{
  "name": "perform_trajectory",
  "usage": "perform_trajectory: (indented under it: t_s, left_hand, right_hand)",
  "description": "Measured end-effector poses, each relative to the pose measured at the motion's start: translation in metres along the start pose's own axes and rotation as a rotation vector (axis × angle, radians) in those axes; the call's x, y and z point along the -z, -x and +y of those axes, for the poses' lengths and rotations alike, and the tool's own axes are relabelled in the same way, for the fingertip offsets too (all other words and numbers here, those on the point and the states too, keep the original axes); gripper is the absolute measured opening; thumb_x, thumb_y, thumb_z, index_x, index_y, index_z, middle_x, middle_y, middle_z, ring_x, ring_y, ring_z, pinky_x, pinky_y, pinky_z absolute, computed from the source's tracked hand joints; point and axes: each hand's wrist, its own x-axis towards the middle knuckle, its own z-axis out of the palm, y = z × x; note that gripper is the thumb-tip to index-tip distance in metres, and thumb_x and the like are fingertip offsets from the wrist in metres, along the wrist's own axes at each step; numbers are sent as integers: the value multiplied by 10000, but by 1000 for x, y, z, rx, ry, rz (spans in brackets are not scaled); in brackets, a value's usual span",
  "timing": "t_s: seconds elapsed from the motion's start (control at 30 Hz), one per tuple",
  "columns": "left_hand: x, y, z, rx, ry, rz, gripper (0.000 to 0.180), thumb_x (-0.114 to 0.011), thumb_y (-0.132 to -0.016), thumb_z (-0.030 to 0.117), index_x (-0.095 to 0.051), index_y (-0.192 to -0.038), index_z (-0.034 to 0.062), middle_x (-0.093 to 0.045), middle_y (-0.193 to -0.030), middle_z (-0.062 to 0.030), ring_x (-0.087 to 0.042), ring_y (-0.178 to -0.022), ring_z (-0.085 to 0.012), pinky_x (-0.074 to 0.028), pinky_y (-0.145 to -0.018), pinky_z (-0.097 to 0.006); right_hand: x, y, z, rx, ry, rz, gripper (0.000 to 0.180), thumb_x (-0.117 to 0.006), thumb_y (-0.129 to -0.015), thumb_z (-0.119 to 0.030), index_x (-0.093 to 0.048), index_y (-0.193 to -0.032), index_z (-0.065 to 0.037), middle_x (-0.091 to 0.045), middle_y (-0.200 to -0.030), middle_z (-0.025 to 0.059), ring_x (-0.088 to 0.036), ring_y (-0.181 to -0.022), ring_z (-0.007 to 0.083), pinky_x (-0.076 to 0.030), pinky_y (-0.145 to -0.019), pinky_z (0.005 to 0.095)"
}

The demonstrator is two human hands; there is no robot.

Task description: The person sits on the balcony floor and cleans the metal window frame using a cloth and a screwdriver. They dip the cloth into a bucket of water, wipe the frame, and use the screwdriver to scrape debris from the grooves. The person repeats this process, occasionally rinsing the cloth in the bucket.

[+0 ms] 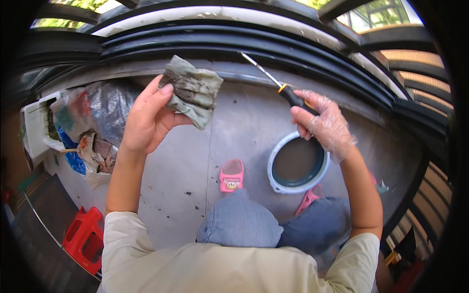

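Observation:
Pinched between the thumb and fingers of my left hand [150, 115] is a pale green cloth [194, 90], folded and smeared with dark dirt. My left hand is bare and raised in front of the window track [210, 46]. A thin clear plastic glove covers my right hand [322, 119]. Its fingers wrap round the black and yellow handle of a screwdriver [294, 97], whose metal shaft points up and left, with the tip near the track. Below my right hand stands a light blue bucket [274, 181] of murky brown water.
Plastic bags [112, 105], rags [97, 151] and a white box [36, 129] crowd the left side. A red plastic stool [83, 239] is at the lower left. Dark crumbs of dirt lie on the grey tiled floor [181, 171]. Dark railings [420, 73] run along the right.

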Motion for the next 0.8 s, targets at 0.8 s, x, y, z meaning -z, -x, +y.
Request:
perform_trajectory:
  t_s: [0.8]
  left_hand:
    - [77, -37, 2, -570, -1288, 622, 182, -515, -872, -28, -638, -1002, 8, -611, -935, -33, -523, -708, -64, -424, -612, -209]
  right_hand:
    - [16, 38, -5, 152, 301, -42, 401, -684, -796, -83, -585, -1182, -32, -605, -893, 85, -597, -813, 176, -483, -782, 296]
